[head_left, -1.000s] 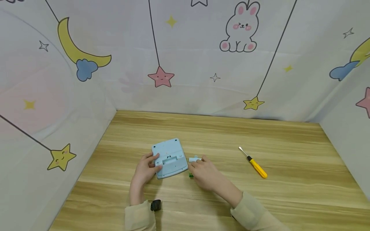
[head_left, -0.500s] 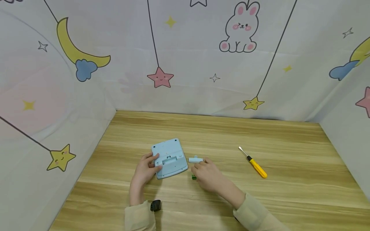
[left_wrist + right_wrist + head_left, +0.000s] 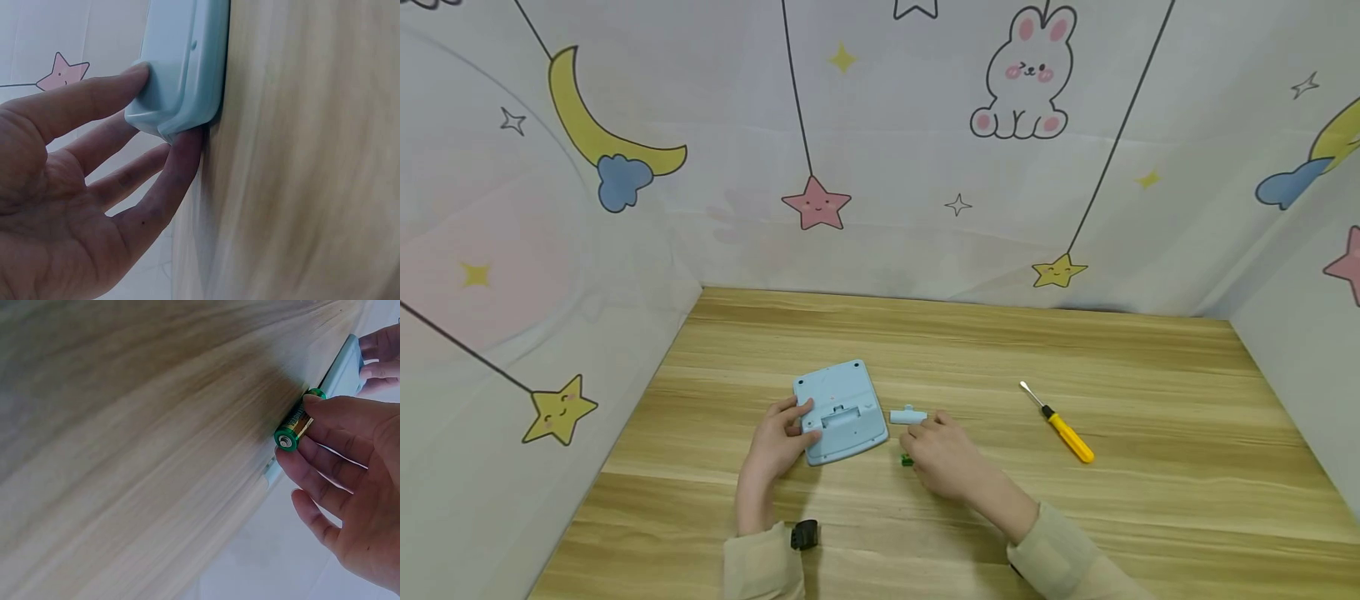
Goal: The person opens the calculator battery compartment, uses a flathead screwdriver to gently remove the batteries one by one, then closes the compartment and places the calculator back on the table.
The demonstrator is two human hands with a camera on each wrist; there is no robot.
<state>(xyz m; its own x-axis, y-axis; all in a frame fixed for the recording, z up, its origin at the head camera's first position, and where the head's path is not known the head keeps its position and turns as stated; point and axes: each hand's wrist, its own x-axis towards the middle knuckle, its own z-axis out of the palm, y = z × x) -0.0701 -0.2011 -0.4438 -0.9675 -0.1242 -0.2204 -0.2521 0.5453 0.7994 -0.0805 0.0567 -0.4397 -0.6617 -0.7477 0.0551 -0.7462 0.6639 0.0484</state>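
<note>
A light blue flat device, apparently a calculator lying back up (image 3: 838, 392), shows an open battery compartment in its back. My left hand (image 3: 777, 437) grips its left edge; in the left wrist view the thumb (image 3: 134, 78) presses on one face, with fingertips at the edge by the table. Right of the device, my right hand (image 3: 943, 458) pinches a green battery (image 3: 299, 422) between thumb and fingers, close to the tabletop. Only one green end of it shows in the head view. A small light blue battery cover (image 3: 907, 416) lies just beyond the right hand's fingers.
A screwdriver with a yellow handle (image 3: 1070, 437) lies on the wooden table (image 3: 962, 358) to the right. Patterned fabric walls (image 3: 895, 250) stand at the back and both sides. A black piece (image 3: 804, 534) sits by the left sleeve.
My right hand has shifted slightly to the right with the battery, and more of the cover shows. The left hand and the calculator have stayed in place.
</note>
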